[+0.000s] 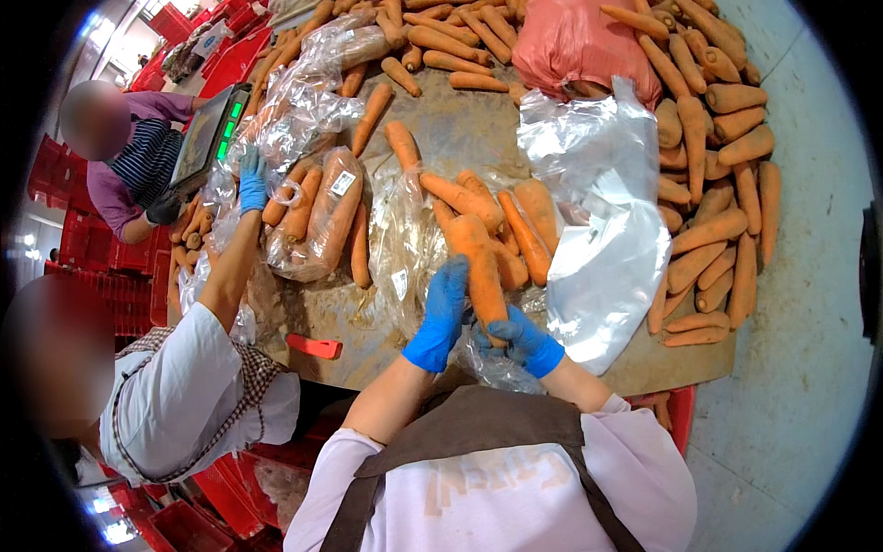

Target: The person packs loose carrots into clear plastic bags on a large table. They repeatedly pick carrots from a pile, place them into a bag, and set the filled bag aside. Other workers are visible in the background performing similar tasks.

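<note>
Both my hands wear blue gloves. A large carrot (479, 276) lies between them, upright in the picture. My left hand (441, 310) touches its left side, and my right hand (521, 338) grips its lower end, with thumb and fingers around it. Under my right hand is crumpled clear plastic (493, 369). Just beyond the hands, several loose carrots (528, 238) lie on clear plastic bags (400, 241), one bag bearing a white label. To the right, a stack of clear, shiny plastic bags (607, 228) lies flat. The fingertips of my left hand are partly hidden behind the carrot.
Carrots (721, 159) are heaped at the right and back of the table (331, 310). A red sack (586, 41) stands behind the bags. Left are a bagged bunch of carrots (331, 207), a red-handled tool (314, 346), a co-worker's gloved hand (252, 183) and a scale (207, 138) beside another person.
</note>
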The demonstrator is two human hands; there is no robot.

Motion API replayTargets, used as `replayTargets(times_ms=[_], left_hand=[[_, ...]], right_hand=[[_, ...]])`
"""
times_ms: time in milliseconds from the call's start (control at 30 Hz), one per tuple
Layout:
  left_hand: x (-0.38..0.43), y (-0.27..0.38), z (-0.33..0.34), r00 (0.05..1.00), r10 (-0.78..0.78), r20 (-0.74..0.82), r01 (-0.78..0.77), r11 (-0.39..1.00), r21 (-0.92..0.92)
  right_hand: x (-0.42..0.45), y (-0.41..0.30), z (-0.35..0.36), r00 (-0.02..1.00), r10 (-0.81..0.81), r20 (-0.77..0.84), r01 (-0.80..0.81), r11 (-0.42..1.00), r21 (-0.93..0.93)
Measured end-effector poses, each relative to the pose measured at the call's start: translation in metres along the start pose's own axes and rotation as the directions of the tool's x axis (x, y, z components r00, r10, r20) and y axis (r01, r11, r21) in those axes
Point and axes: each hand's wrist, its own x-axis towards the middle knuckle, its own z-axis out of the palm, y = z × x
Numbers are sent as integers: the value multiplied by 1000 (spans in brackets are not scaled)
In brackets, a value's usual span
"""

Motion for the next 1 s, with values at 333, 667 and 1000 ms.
replayTargets(times_ms=[333,667,1000], left_hand=[[-10,-7,15,936,346,71,-353,905,236],[5,22,8,972,233,13,-202,869,-451],[-13,-2,10,881,463,-94,-456,886,85]], right_hand=[[4,1,-5,990,-27,-138,-19,946,-325],[9,3,17,848,-483,-220,-179,130,-975],[9,5,18,935,-352,-47,212,659,-721]])
